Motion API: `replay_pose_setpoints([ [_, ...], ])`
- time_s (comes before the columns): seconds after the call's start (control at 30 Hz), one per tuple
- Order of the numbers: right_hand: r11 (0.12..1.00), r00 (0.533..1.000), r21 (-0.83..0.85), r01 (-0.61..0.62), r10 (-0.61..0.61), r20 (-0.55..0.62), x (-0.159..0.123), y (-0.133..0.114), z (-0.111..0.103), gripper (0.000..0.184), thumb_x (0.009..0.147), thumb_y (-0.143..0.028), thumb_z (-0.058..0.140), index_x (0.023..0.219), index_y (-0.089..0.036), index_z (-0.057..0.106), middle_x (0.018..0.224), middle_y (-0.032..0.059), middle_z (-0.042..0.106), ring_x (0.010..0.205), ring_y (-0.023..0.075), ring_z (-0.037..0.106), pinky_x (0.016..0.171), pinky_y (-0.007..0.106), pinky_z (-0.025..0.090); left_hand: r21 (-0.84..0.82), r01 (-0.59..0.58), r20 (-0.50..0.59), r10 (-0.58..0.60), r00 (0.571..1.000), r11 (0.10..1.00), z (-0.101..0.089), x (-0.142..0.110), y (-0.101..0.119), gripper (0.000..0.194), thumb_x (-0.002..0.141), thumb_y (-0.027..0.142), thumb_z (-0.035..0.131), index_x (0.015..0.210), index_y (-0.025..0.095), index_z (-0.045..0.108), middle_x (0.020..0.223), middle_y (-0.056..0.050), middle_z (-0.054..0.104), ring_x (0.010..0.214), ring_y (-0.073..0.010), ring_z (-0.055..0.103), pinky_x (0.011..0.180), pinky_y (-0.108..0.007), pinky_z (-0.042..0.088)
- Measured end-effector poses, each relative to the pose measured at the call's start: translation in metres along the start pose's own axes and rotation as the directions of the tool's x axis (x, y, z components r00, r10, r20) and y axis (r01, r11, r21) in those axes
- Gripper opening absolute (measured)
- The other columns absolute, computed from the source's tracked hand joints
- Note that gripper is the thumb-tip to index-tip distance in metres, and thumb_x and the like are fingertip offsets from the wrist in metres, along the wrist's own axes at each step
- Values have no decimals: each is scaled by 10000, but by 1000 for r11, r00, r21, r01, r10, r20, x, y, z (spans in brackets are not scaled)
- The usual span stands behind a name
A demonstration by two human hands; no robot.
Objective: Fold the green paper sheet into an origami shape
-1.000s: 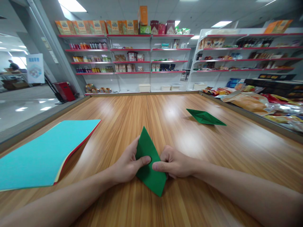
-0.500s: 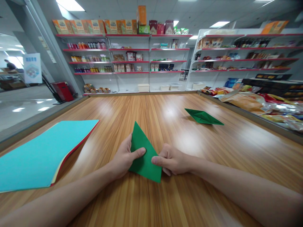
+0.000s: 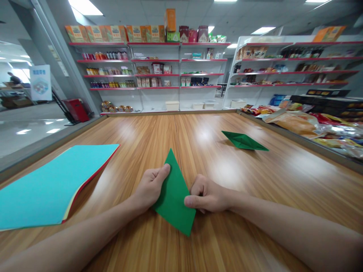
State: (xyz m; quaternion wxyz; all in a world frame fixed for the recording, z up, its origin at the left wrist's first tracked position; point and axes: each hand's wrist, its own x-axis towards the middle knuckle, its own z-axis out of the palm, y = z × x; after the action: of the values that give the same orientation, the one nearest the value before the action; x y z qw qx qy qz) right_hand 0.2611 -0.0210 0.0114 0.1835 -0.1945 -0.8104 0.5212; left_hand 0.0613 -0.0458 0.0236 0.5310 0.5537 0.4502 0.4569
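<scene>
Between my hands is a folded piece of green paper (image 3: 176, 200), tilted, with one sharp corner pointing away from me. My left hand (image 3: 150, 185) grips its left edge, the thumb lying on the upper face near that corner. On the right edge, my right hand (image 3: 208, 194) pinches the paper between its thumb and curled fingers. The fingers beneath the sheet are partly hidden. Farther back on the right lies a folded green paper boat (image 3: 245, 141), apart from both hands.
A stack of coloured paper (image 3: 62, 181), turquoise on top, lies at the left of the wooden table (image 3: 136, 139). Packaged snacks (image 3: 300, 122) and dark boxes (image 3: 329, 104) line the right side. Stocked shelves (image 3: 154, 59) stand beyond the far edge.
The green paper has turned slightly, its near corner now closer to me and its far tip farther right. My left thumb has shifted up toward the tip. The boat and the stack stay put.
</scene>
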Motion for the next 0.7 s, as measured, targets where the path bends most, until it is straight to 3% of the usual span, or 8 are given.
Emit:
replay_pose_setpoints([
  [0.1,1000,1000,-9,-30,30,9,0,-3,-1,585,859,-557,524,489,-106,556,431,10,511,386,53,422,375,176,279,163,-65,177,35,984,984,-3,-3,0,611,783,706,489,500,170,414,467,38,383,434,-81,342,409,-203,278],
  [0.27,996,995,-15,-92,92,24,1,-9,-1,565,808,-586,577,522,-99,577,444,8,522,390,54,430,365,166,282,218,-108,376,19,926,970,-7,-2,-4,588,869,640,409,519,167,403,503,35,374,451,-78,316,417,-199,275],
  [0.47,989,991,72,-129,126,48,0,-11,6,635,833,-646,484,510,-104,559,391,-16,466,328,39,376,321,156,248,186,-31,434,-54,899,982,-8,-2,-4,577,870,631,423,559,149,478,531,14,456,460,-84,370,418,-194,296],
  [0.7,982,990,150,-116,101,99,-3,-8,12,650,831,-658,479,507,-101,570,357,-27,429,301,40,361,309,163,242,169,25,512,-110,852,985,-9,-5,0,589,860,659,413,550,159,454,501,26,416,434,-75,333,394,-195,249],
])
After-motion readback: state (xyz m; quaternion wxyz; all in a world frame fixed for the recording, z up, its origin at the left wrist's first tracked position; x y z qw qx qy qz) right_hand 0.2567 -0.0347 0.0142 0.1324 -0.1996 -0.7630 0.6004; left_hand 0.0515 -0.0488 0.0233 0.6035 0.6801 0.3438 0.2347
